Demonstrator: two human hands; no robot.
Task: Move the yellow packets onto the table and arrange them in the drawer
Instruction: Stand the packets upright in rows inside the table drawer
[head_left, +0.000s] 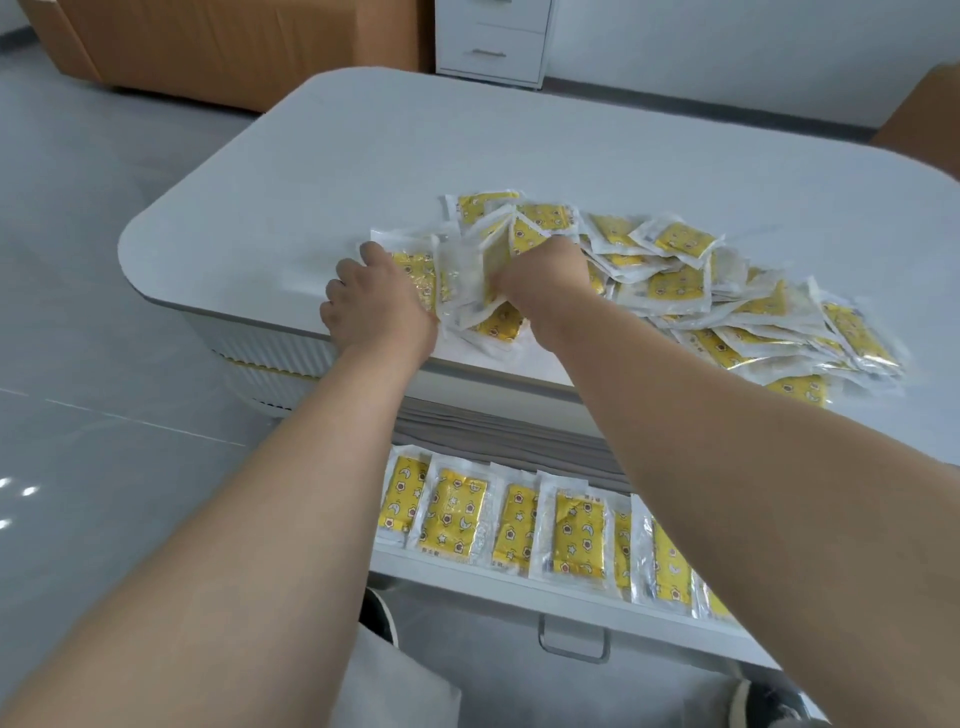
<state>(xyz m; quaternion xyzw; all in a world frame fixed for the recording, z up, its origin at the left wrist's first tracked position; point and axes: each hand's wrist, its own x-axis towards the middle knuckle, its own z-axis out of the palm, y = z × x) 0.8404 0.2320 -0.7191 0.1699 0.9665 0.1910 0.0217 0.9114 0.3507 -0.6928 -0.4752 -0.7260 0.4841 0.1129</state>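
Note:
A loose heap of yellow packets (675, 291) in clear wrappers covers the near right part of the white table (415, 156). My left hand (374, 301) and my right hand (545, 280) hold a bunch of packets (472, 275) between them at the heap's left end, fingers curled round its sides. Below the table edge the drawer (519, 587) is pulled out, with a row of several yellow packets (576, 535) lying side by side in it.
The drawer has a metal handle (571, 639) on its front. A white drawer cabinet (493, 41) stands beyond the table. A brown sofa (208, 47) is at the back left. Grey floor (104, 364) lies to the left.

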